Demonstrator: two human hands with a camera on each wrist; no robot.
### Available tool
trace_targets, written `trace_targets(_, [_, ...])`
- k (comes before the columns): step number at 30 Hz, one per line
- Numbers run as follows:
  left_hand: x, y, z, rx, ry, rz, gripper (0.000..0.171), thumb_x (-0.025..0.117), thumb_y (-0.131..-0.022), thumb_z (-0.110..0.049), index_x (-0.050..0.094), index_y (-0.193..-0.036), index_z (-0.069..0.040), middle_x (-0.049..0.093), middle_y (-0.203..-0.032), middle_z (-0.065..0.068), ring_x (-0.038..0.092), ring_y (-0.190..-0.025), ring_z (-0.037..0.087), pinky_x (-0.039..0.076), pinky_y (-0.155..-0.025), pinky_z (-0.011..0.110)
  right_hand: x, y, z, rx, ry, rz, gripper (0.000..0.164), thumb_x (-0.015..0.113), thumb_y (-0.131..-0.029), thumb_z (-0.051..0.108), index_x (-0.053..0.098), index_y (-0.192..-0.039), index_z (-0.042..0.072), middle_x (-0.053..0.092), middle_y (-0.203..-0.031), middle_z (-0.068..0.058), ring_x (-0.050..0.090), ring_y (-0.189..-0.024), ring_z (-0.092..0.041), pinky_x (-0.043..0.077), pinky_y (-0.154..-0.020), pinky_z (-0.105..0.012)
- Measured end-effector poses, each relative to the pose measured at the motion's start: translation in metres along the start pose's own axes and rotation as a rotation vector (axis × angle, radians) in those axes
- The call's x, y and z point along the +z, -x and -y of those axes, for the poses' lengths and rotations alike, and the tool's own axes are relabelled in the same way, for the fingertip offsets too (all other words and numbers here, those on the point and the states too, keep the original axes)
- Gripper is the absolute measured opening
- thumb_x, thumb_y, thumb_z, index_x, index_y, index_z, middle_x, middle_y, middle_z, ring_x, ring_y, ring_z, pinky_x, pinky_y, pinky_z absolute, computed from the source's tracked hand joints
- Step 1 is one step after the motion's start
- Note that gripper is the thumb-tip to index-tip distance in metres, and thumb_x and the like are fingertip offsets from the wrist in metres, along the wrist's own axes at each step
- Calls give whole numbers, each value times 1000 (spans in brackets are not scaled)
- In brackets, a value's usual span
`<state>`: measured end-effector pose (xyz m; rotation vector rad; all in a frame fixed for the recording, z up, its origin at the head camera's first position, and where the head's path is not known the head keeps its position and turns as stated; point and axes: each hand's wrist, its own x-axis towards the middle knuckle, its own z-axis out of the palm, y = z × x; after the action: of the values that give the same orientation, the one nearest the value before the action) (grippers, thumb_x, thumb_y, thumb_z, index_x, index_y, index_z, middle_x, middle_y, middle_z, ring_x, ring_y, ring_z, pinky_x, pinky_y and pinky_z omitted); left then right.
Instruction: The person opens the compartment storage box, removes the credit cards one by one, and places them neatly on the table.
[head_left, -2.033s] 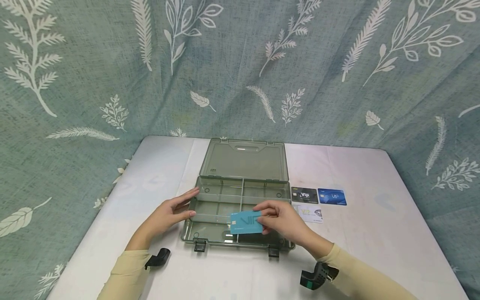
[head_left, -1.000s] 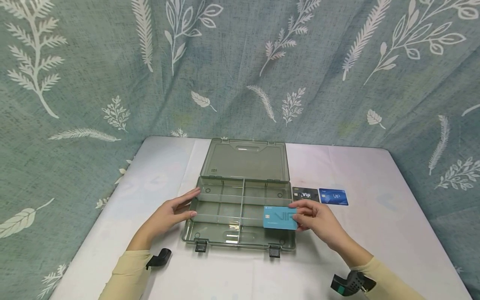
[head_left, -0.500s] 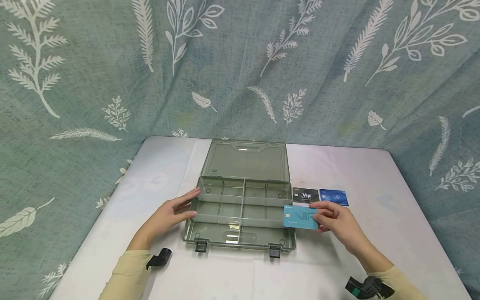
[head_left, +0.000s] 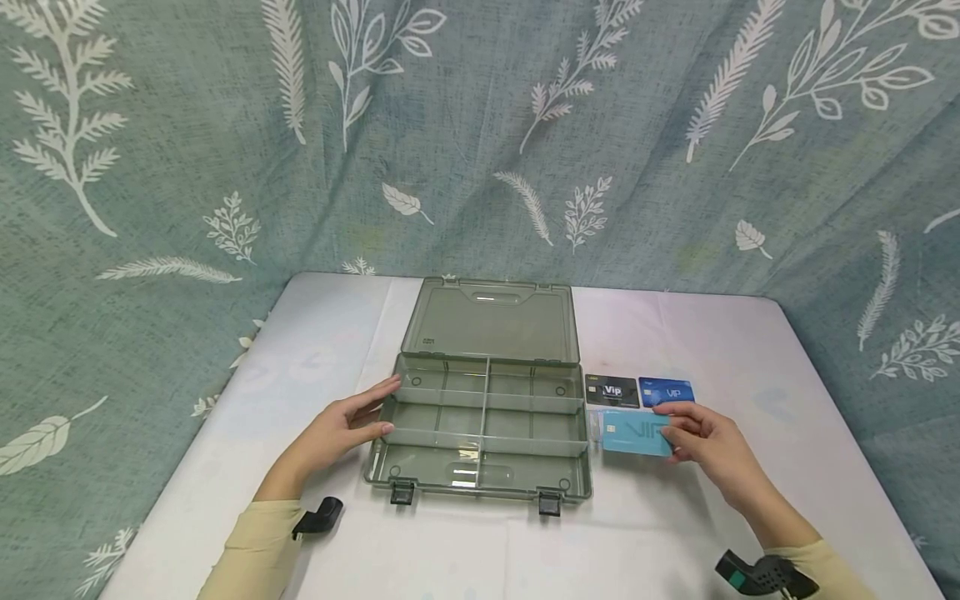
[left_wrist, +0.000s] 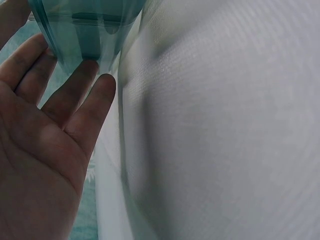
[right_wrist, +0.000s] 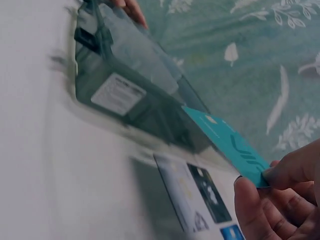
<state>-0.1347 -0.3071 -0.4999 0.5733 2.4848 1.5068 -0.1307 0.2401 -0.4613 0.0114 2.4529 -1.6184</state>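
My right hand (head_left: pixel 716 454) pinches a teal VIP card (head_left: pixel 633 433) by its right end, just off the right side of the clear grey-green compartment box (head_left: pixel 517 493). In the right wrist view the card slants above the table, thumb on its face. Below it lies a white VIP card (right_wrist: pixel 176 187), mostly covered by the teal one in the head view. My left hand (head_left: pixel 326 442) rests against the box's left side with fingers extended. Its fingertips (left_wrist: pixel 106 82) are at the box wall in the left wrist view.
The box's lid (head_left: pixel 491 321) lies folded back behind it, and two latches (head_left: pixel 550 503) hang at its front. A black VIP card (head_left: pixel 612 391) and a blue VIP card (head_left: pixel 666 392) lie right of the box. Leaf-patterned cloth (head_left: pixel 480 150) surrounds the white table (head_left: pixel 465 558).
My right hand has carried the teal card rightward from over the box's middle to outside its right side, over the white card. The left hand has stayed at the box.
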Motion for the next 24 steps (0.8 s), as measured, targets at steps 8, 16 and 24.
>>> trace_targets(8, [0, 1, 2, 7, -12, -1, 66, 71, -98, -19, 42, -156, -7, 29, -166, 4, 34, -148, 32, 37, -117, 36, -17, -4, -17, 44, 66, -64, 36, 61, -101, 9, 57, -136, -2, 64, -102, -10, 61, -81, -13, 61, -67, -27])
trace_targets(16, [1, 1, 0, -4, 4, 2, 67, 71, -97, -20, 41, -156, -8, 28, -166, 2, 32, -149, 29, 35, -118, 35, -31, -10, -35, 74, 91, -105, 37, 56, -102, 7, 56, -138, -4, 61, -98, -6, 57, -78, -11, 59, -65, -26])
trace_targets(24, [0, 2, -1, -12, 8, 0, 67, 71, -97, -20, 41, -156, -9, 28, -166, 1, 33, -148, 30, 35, -118, 37, -40, -15, -49, 125, 124, -126, 37, 54, -103, 8, 54, -139, -3, 58, -101, -6, 54, -81, -10, 57, -63, -24])
